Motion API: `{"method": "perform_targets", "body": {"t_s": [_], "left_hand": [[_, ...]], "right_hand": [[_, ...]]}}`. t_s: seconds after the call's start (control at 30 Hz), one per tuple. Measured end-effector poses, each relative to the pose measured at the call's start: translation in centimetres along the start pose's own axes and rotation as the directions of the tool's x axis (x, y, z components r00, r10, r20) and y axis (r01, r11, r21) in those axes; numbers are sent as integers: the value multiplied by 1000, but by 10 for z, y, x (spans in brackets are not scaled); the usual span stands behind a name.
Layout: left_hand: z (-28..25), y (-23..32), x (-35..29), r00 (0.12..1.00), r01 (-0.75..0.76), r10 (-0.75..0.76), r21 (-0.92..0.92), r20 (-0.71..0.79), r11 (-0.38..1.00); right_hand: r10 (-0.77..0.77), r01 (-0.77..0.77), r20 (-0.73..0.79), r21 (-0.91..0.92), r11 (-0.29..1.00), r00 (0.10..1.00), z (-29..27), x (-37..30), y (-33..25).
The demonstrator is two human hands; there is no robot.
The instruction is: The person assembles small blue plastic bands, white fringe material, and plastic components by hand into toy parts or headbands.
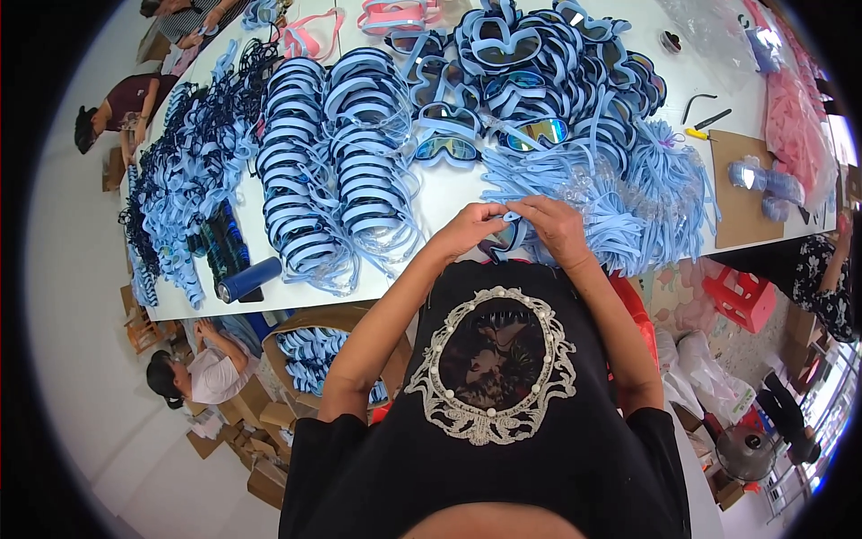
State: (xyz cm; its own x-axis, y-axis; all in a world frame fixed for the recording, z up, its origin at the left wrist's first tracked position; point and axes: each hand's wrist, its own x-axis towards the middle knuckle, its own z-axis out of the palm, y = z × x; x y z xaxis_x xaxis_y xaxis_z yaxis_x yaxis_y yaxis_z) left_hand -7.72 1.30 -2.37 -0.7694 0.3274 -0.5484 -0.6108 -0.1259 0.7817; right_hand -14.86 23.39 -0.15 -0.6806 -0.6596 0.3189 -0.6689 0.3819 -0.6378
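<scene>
A pair of goggles (499, 241) with a light blue frame sits at the near edge of the white counter (440, 196), between the person's two hands. The left hand (473, 228) and the right hand (558, 232) both pinch at its upper end with thumb and fingertips, which nearly meet there; the fingers hide exactly which part each grips. Just right of these goggles spreads a heap of light blue straps (660, 202). Just beyond them lie mirrored goggles (447, 148), and farther beyond, a large goggle pile (507, 45). To their left stand two rows of stacked goggles (292, 148); farther left are a dark blue cylinder (251, 279) and a tangled strap mound (193, 153). Well to their right lies a brown board (732, 216), with a yellow-handled tool (697, 134) beside it.
</scene>
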Motion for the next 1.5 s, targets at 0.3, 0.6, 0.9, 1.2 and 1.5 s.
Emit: {"method": "perform_targets", "body": {"t_s": [0.3, 0.6, 0.9, 1.2, 1.5], "left_hand": [[9, 3, -8, 996, 91, -87, -536, 34, 839], [1, -24, -10, 994, 111, -109, -143, 20, 983], [36, -27, -30, 964, -140, 164, 126, -211, 982], [32, -10, -60, 887, -233, 269, 140, -375, 962], [-32, -26, -36, 943, -168, -33, -559, -331, 812]], "right_hand": [[22, -31, 65, 153, 988, 998, 2, -4, 2], [52, -87, 169, 210, 974, 984, 6, -8, -10], [331, -339, 173, 19, 941, 928, 30, 12, -27], [465, -603, 427, 285, 745, 776, 36, 14, -17], [58, -231, 364, 453, 861, 929, -2, 34, -74]]}}
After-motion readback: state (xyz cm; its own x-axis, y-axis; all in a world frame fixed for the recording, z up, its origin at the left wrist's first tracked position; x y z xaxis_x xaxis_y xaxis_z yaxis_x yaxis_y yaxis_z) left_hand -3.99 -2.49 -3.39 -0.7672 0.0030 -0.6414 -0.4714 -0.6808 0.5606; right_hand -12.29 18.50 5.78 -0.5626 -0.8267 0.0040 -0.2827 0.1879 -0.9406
